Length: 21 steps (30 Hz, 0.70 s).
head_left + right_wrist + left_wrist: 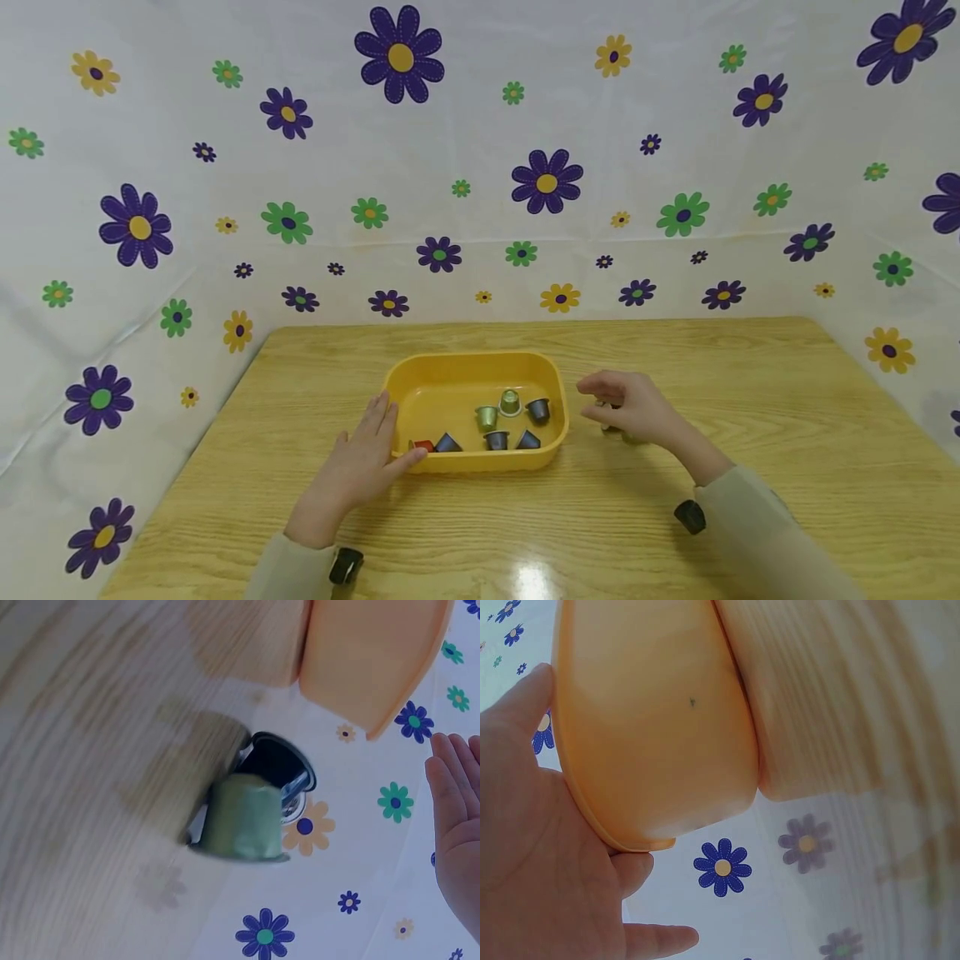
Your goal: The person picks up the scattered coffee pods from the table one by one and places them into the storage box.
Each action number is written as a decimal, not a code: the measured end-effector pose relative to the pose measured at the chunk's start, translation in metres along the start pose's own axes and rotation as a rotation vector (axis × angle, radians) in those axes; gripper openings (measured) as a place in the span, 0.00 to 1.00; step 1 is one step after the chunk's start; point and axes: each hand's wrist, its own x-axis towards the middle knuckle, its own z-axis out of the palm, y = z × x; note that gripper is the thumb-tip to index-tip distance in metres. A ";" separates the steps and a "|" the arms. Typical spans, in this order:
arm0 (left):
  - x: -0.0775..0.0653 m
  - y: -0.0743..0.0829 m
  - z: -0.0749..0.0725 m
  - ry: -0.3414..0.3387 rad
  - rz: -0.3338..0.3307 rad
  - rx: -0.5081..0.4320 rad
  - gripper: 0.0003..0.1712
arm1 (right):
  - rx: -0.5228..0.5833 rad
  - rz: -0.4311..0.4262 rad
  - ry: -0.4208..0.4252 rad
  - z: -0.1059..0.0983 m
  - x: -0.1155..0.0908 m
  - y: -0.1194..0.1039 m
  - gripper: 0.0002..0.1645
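Note:
A yellow tray (480, 462) sits on the table with several coffee capsules inside: green ones such as this capsule (487, 418), dark blue or grey ones such as this capsule (538, 411), and a red capsule (423, 445) near the front left. My left hand (360, 458) rests against the tray's left end, fingers straight along the rim, thumb at the front corner. To the right of the tray, my right hand (636, 407) hovers with fingers bent slightly and nothing in them. Below it lie a green capsule (244, 817) and a dark capsule (300, 761), mostly hidden in the head view.
A wood-grain table (675, 350) carries everything. White cloth (480, 125) printed with flowers stands behind it and along both sides. A small black device (690, 517) is at the right wrist, and a similar black device (347, 567) at the left.

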 end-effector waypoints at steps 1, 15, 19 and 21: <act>0.000 0.000 0.000 0.001 -0.001 -0.002 0.51 | -0.001 0.005 0.000 -0.001 -0.002 0.001 0.21; 0.000 0.002 -0.002 -0.022 -0.006 -0.001 0.52 | -0.089 0.027 0.022 -0.018 -0.022 0.018 0.19; 0.000 0.002 -0.002 -0.021 -0.010 -0.005 0.52 | -0.119 0.041 0.008 -0.022 -0.025 0.022 0.20; 0.000 0.002 -0.002 -0.019 -0.010 -0.005 0.51 | -0.124 0.052 0.003 -0.023 -0.025 0.025 0.21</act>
